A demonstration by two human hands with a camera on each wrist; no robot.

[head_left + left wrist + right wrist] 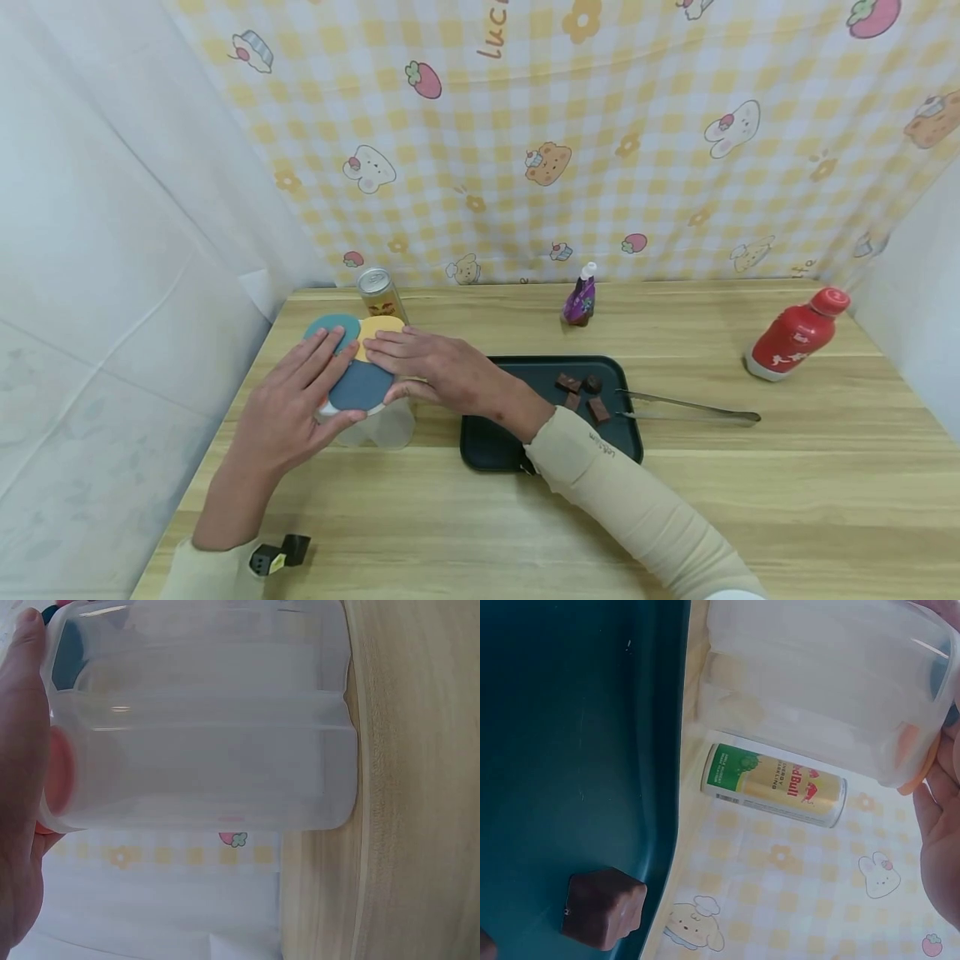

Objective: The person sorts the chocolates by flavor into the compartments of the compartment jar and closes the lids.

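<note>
A clear, lobed plastic container [390, 427] stands upright at the table's left side, under a lid [362, 387] in teal, yellow and dark blue sections. My left hand [288, 404] lies across the lid's left part, fingers straight, thumb along the near edge. From the other side my right hand [442, 367] presses straight fingers on the yellow section, with its thumb at the near right rim. Through the container's wall [217, 769] in the left wrist view, no contents can be made out. The right wrist view shows an orange tab [924, 769] by the right fingers.
Behind the container stands a gold Red Bull can [380, 302]. A dark tray [480, 446] holds several chocolate pieces [598, 409]; metal tongs [697, 405] rest on its right rim. A small purple bottle [580, 302] stands at the back, a red bottle [797, 337] at far right.
</note>
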